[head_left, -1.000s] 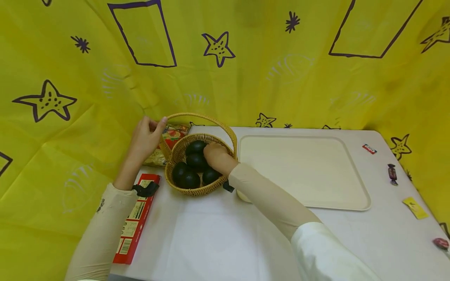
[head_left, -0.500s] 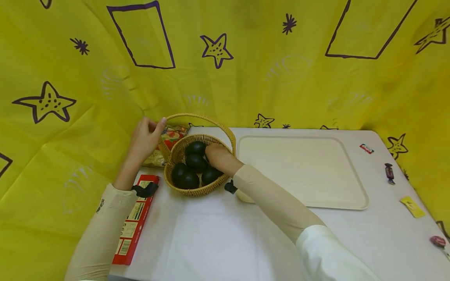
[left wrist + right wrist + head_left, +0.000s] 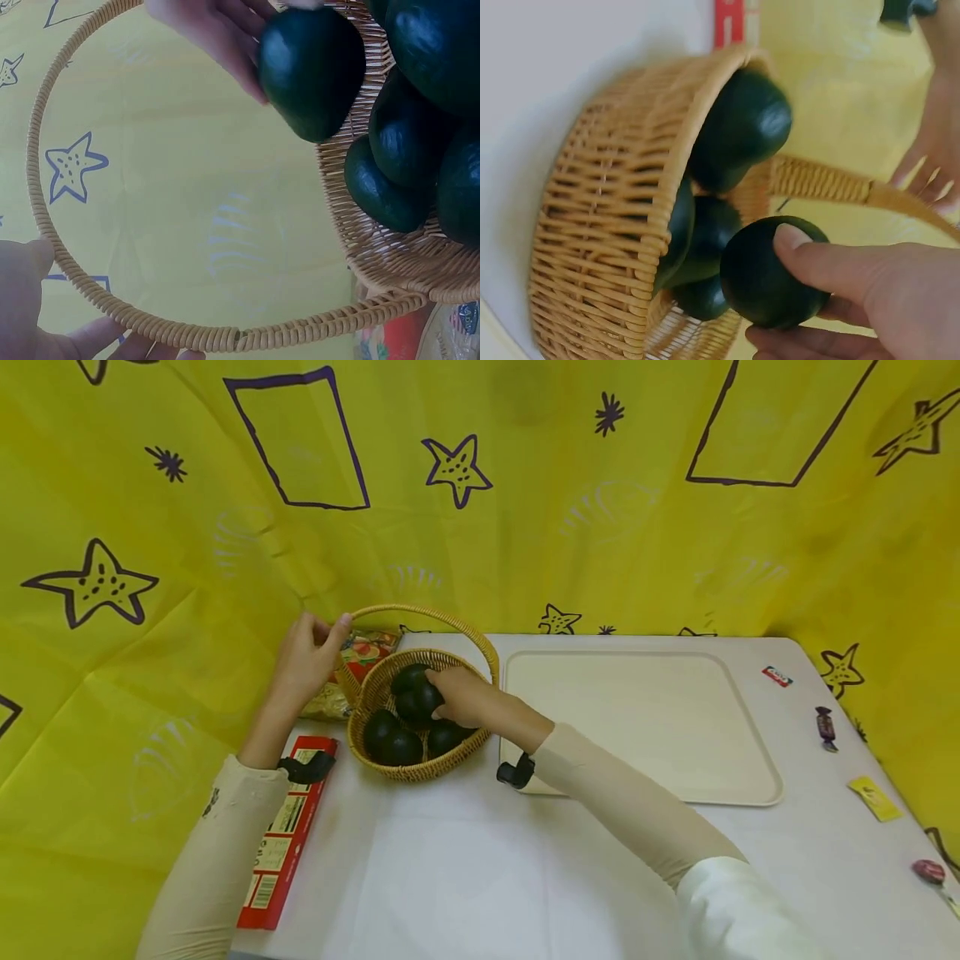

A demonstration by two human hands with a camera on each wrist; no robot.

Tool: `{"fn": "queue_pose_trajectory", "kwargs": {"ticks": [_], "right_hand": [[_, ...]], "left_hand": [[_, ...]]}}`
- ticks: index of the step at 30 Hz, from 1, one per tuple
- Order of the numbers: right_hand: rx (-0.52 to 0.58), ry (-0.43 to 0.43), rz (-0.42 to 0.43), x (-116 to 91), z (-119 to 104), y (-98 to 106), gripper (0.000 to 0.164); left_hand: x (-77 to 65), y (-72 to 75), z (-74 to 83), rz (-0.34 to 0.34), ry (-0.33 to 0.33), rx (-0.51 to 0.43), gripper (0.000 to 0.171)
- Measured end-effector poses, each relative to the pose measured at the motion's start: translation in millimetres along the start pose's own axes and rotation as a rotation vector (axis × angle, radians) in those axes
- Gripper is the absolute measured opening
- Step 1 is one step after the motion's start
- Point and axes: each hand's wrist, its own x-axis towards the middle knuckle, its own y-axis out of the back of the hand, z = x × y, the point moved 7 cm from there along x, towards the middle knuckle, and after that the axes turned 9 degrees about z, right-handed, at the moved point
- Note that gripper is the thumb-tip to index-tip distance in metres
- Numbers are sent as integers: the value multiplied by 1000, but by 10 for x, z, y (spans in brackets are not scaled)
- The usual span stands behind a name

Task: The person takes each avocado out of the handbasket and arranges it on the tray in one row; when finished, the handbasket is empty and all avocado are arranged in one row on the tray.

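A round wicker basket (image 3: 408,772) with a tall arched handle (image 3: 225,339) holds several dark green avocados (image 3: 392,742). My left hand (image 3: 306,656) grips the handle on its left side, fingers behind it and thumb in front in the left wrist view. With thumb and fingers my right hand (image 3: 476,700) holds one avocado (image 3: 769,274) over the basket. That avocado (image 3: 311,71) shows raised above the wicker rim in the left wrist view, its narrow end pointing down. Part of it is covered by my right fingers.
Right of the basket lies a cream tray (image 3: 637,727). A long red box (image 3: 288,835) lies at the left edge, and shiny packets (image 3: 367,652) sit behind the basket. Wrapped sweets (image 3: 826,728) line the right edge. A yellow patterned cloth (image 3: 525,527) hangs at the back.
My right hand has drawn up and back to the right, bringing an avocado from among the others in the basket. My left hand stays on the handle.
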Motion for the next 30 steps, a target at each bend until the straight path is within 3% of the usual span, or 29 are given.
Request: {"fn": "queue_pose_trajectory", "kwargs": {"ticks": [7,14,19,30], "right_hand": [[136,68,4,-425,-21,88,80],[213,97,70,-893,166,216,79],[241,69,119,-1197,350,303,75],[378,1,149,-1481,888,321,73]], "left_hand": [[-2,9,13,-10,-17,-7,63],[-10,12,-5,-12,-8,-6,62],[-13,16,-11,-13,2,-1,63],[-7,4,15,-9,-1,5,65]]}}
